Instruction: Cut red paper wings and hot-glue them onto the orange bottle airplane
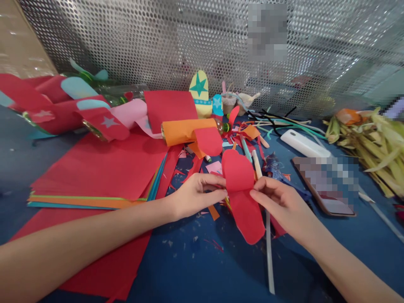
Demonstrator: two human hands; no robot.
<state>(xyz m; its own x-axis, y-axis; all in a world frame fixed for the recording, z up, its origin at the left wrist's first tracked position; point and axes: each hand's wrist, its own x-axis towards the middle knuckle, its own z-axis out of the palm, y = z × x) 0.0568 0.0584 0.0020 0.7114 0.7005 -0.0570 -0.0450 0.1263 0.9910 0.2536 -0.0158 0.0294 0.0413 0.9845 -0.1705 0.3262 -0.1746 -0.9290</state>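
Both of my hands pinch a red paper cut-out (241, 195) with rounded ends, held just above the blue table (195, 269). My left hand (195, 195) grips its left edge at the narrow middle. My right hand (277, 202) grips its right edge, fingers closed. The upper lobe of the cut-out curls up toward the far side and the lower lobe hangs toward me.
A stack of red and coloured paper sheets (101, 172) lies to the left. An orange paper roll (186, 130), paper scraps, straws, a white case (303, 143), a phone (325, 185) and dry leaves (372, 147) surround the hands. A perforated metal wall (158, 42) stands behind.
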